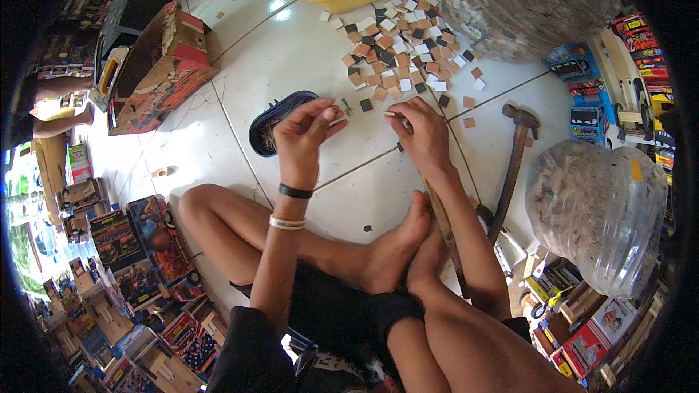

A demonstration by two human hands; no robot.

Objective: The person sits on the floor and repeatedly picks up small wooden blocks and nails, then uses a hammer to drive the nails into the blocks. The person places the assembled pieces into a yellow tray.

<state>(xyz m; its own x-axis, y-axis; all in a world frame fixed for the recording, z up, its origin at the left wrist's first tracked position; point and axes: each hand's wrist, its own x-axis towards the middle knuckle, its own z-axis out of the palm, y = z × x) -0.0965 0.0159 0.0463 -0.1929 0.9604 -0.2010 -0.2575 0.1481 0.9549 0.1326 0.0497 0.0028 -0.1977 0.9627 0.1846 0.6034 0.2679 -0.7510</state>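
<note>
My left hand (306, 131) is raised over a dark blue oval tub (263, 131), its thumb and fingers pinched together. What they hold is too small to make out. My right hand (424, 135) is level with it on the other side and pinches a small, thin pale piece (390, 113). Just beyond both hands, small square pieces (397, 51) in orange-brown, white and black lie scattered on the floor. One black square (365, 105) rests between the hands. Thin bits show inside the tub, partly covered by my left hand.
A yellow basin (342, 4) of similar squares stands at the far side. To the right lie a hammer (519, 127) and bulky clear plastic bags (593, 215). A wooden stick (445, 236) passes beneath my right forearm. Wooden toy trucks (164, 236) crowd both sides; another person's arms (62, 109) show at left.
</note>
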